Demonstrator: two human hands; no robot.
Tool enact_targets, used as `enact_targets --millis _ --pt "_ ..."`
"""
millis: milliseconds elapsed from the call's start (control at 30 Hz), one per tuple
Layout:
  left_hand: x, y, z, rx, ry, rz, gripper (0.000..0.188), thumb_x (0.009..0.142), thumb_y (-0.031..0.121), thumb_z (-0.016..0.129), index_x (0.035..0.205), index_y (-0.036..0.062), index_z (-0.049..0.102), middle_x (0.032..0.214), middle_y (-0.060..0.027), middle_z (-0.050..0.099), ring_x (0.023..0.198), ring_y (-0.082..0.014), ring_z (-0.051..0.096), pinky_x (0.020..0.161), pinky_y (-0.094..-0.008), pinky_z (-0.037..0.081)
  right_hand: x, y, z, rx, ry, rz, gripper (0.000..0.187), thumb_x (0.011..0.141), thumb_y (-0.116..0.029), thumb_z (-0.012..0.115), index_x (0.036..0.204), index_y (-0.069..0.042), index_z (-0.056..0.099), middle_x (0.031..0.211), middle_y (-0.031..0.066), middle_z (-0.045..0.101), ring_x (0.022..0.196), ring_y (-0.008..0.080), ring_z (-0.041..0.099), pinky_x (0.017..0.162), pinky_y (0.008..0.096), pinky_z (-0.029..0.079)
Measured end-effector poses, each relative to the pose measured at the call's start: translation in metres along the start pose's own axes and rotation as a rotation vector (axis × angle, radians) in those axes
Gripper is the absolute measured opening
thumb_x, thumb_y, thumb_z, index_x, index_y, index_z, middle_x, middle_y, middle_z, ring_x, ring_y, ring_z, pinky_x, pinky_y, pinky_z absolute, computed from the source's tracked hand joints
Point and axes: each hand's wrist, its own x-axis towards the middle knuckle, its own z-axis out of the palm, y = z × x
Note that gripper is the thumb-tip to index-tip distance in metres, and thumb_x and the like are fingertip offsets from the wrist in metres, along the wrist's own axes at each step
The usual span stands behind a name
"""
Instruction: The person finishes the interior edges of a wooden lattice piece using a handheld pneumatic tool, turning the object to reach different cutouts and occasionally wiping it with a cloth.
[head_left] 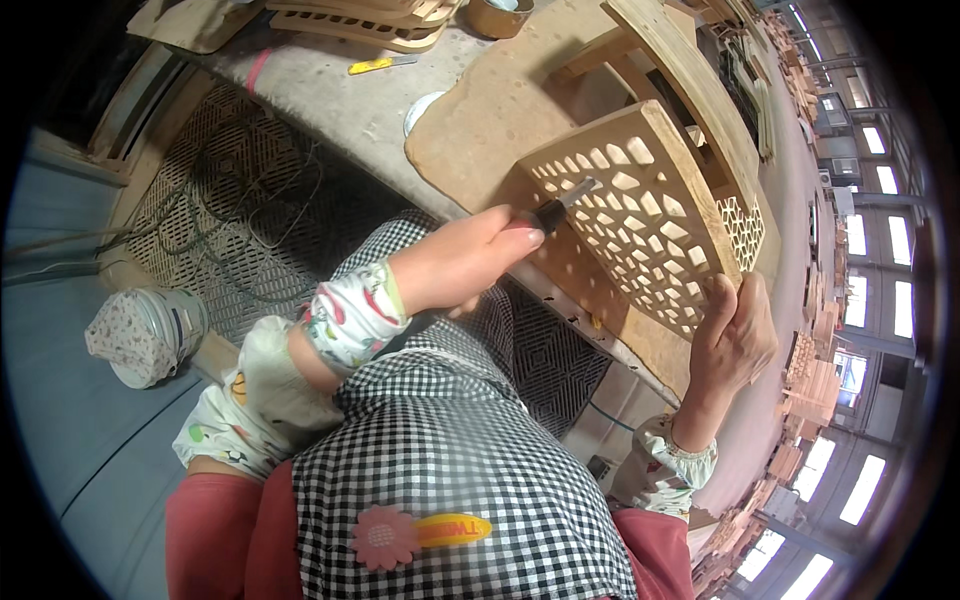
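A wooden panel (690, 190), cut through with many irregular holes, stands tilted over the bench. My right hand (735, 330) grips its near right edge, thumb on the face towards me. In my left hand (470, 258) is a small blade tool (562, 208) with a dark handle and a narrow metal blade. The blade's tip lies at the holes in the upper part of the panel; whether it touches the wood I cannot tell. Behind the panel's right edge shows a second piece with a honeycomb-like lattice (740, 232).
A brown sheet (480, 130) covers part of the bench. A yellow utility knife (382, 65), a round tin (498, 18) and stacked slotted wooden parts (365, 25) lie at the far left. A wooden frame (660, 60) stands behind the panel. A cloth-covered bucket (145, 335) sits left below.
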Motion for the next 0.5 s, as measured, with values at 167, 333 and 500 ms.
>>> enact_targets --millis 167,333,500 --pt "0.007 -0.014 0.000 0.035 -0.015 0.082 0.047 0.110 0.044 0.048 0.123 -0.0005 0.053 0.075 -0.0035 0.057 0.047 -0.0139 0.053 0.042 -0.0314 0.043 -0.002 0.003 0.005 0.029 0.001 0.052 0.045 0.108 -0.039 0.063 0.078 -0.007 0.053 0.066 0.0114 0.053 0.057 0.0303 0.053 0.054 0.0386 0.043" --pt "-0.036 -0.041 -0.009 0.045 0.010 0.063 0.042 0.109 0.040 0.050 0.123 0.0010 0.056 0.077 -0.0038 0.058 0.050 -0.0124 0.054 0.045 -0.0300 0.044 -0.001 0.013 0.008 0.020 0.000 0.061 0.048 0.110 -0.042 0.059 0.078 -0.007 0.054 0.066 0.0115 0.056 0.057 0.0309 0.056 0.056 0.0388 0.044" --pt "-0.037 -0.042 -0.008 0.192 0.165 0.100 0.031 0.111 0.032 0.052 0.113 0.0014 0.057 0.073 -0.0007 0.055 0.049 -0.0087 0.051 0.046 -0.0269 0.043 0.001 0.010 0.008 0.036 -0.014 0.083 0.049 0.111 -0.043 0.057 0.078 -0.007 0.055 0.067 0.0110 0.060 0.060 0.0312 0.061 0.058 0.0383 0.046"
